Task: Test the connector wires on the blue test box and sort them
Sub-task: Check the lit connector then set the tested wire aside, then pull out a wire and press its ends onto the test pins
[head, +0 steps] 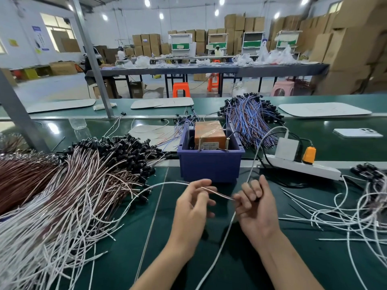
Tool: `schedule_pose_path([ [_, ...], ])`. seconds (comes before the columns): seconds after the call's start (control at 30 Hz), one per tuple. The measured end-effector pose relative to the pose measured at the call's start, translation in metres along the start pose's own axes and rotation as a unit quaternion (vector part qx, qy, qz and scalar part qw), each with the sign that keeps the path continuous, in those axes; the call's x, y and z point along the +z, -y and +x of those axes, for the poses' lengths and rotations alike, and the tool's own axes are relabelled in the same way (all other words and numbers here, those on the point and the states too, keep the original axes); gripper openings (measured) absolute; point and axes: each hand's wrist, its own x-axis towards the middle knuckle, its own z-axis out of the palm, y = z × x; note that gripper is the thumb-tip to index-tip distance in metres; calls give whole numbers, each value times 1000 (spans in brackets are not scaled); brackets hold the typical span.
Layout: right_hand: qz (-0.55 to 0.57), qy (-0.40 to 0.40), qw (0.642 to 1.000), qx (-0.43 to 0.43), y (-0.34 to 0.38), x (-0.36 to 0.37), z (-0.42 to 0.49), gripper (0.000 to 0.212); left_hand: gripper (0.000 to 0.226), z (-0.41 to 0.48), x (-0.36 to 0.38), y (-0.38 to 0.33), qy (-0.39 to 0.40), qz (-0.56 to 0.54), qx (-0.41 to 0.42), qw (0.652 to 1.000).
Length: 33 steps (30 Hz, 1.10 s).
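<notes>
The blue test box (pixel 210 166) stands mid-table with an orange block (pixel 209 132) and two upright screws inside. Just in front of it, my left hand (pixel 192 208) pinches a thin pink-white connector wire (pixel 217 193) between thumb and fingers. The wire's bare end reaches across to my right hand (pixel 255 206), whose curled fingers pinch it. The wire's other part arcs left toward a black connector (pixel 144 198). A white cable (pixel 222 237) also runs through my right hand and up toward the power strip.
A large heap of pink-white wires with black connectors (pixel 79 185) covers the left. Blue-purple wires (pixel 251 118) are piled behind the box. Loose white wires (pixel 345 212) lie right. A white power strip (pixel 303 166) with an orange plug and a phone (pixel 358 133) sit at right.
</notes>
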Motion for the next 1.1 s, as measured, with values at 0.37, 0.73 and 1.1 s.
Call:
schedule_pose_path([
  [0.37,-153,-29,988,-23,4,-14,9,25,32,34,-54,-12,-253,-116,-40,960],
  [0.73,-378,33,920,-98,2,-10,-4,60,33,17,-35,-9,-116,77,110,984],
  [1.1,-109,61,991,-51,18,-2,-10,57,43,-17,-5,2,204,430,226,850],
])
